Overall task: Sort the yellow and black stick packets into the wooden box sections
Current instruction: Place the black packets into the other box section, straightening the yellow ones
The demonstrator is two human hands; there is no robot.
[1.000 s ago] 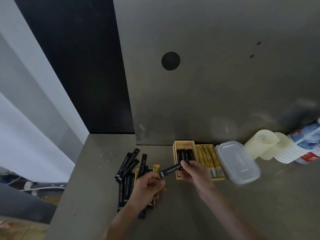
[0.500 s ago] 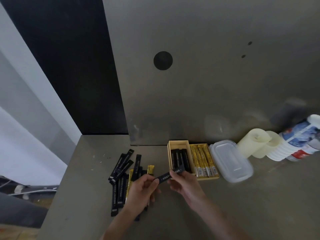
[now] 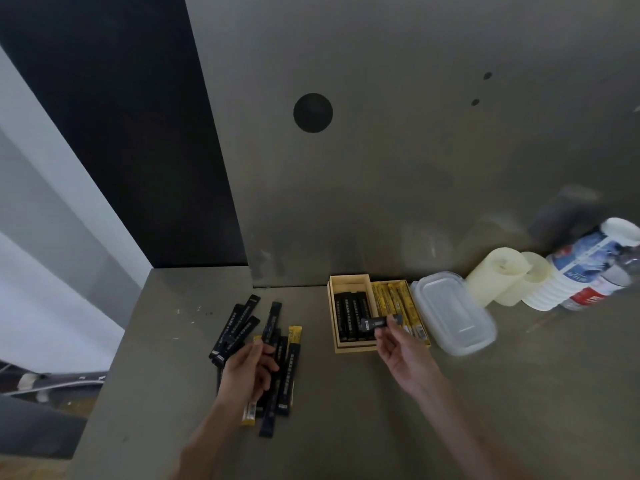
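The right hand (image 3: 403,353) pinched one short-looking black stick packet (image 3: 375,322) between thumb and fingertips, the other fingers loosely bent beneath it. The packet lay crosswise just above the small pale wooden two-section box (image 3: 349,279), over the divider between the sections. It was glossy black with a small pale label patch at its left end; motion blur hid the printing.

The box stood at the tabletop's (image 3: 519,403) back edge, against the grey wall panel. Its left section held a row of black stick packets (image 3: 350,320) lying lengthwise side by side, and its right section held yellow stick packets (image 3: 393,301) laid the same way.

Between the box and the tabletop's left edge lay a loose pile of unsorted packets (image 3: 277,344), mostly black with thin pale lettering, with a few yellow ones showing among them. The left hand (image 3: 246,372) lay over the near part of this pile, fingers gently curled; whether it gripped a packet could not be told.

Just beside the box on its right sat a clear plastic lidded container (image 3: 455,315), then two cream cylindrical candles (image 3: 495,278) and a labelled plastic water bottle (image 3: 592,268) lying toward the back right corner.
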